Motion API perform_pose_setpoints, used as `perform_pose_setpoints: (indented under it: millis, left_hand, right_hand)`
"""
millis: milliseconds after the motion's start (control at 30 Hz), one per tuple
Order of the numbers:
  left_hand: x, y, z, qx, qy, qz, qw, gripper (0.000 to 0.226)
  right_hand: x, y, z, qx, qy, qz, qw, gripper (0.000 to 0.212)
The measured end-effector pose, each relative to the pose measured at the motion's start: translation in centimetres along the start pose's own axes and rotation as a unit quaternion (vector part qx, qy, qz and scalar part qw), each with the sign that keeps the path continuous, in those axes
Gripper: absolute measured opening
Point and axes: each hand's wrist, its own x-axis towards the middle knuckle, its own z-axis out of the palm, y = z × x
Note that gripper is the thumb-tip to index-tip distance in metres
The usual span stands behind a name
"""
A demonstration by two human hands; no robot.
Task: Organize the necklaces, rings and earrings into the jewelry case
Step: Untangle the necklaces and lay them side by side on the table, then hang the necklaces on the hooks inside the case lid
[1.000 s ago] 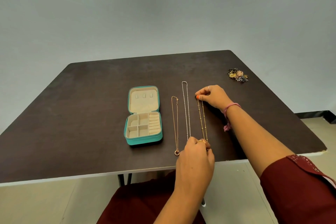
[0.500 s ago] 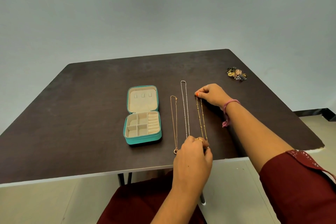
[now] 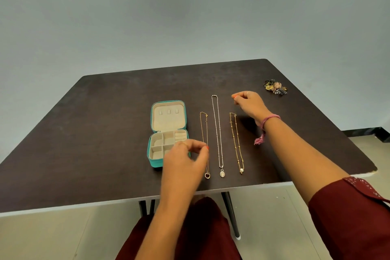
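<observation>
Dark brown table (image 3: 95, 133) under a grey wall carries 1 open teal jewelry case (image 3: 166, 133), its cream compartments bare. The left hand (image 3: 185, 158) hovers over the case's near right corner, fingers loosely curled, holding nothing. Next lie 3 necklaces, stretched straight: rose-gold chain (image 3: 204, 143), longer silver chain (image 3: 217, 133), gold pearl-drop chain (image 3: 236, 143). The right hand (image 3: 249, 104) hangs half-closed, empty. 1 tangled heap of rings and earrings (image 3: 275, 86) sits far right.

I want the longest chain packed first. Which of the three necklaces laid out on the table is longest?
The silver chain necklace with the oval pendant, lying in the middle. Its clasp end reaches farther up the table than the two shorter gold chains on either side.
</observation>
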Motion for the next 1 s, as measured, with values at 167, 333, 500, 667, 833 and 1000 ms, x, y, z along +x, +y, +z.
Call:
perform_pose_setpoints:
  millis: [167,333,500,667,833,1000]
  left_hand:
    - [1.3,-1.3,-2.2,-0.078,0.064,-0.046,0.994,0.004]
    - [1.7,-2.2,-2.5,-0.126,0.057,-0.071,0.988,0.005]
    - [1.8,-2.6,-2.1,-0.124,0.054,-0.063,0.989,0.006]
    - [2.0,-2.8,-2.1,-0.149,0.050,-0.071,0.985,0.008]
    - [2.2,-3.0,-2.2,-0.166,0.054,-0.074,0.982,0.007]
    - [2.3,-3.1,-2.4,-0.177,0.053,-0.079,0.980,0.008]
  right_hand:
    - [-0.3,-1.6,1.6,-0.165,-0.061,-0.079,0.981,0.011]
    - [-0.6,-2.8,3.9,-0.305,-0.069,-0.096,0.945,0.016]
    - [-0.1,-3.1,5.3,-0.357,-0.085,-0.078,0.927,0.023]
    - [0.4,-3.3,5.8,-0.351,-0.074,-0.047,0.932,0.024]
    - [0.5,-3.6,6.2,-0.387,-0.068,-0.073,0.917,0.018]
    - [0.3,-3.2,7.0,-0.446,-0.063,-0.125,0.884,0.024]
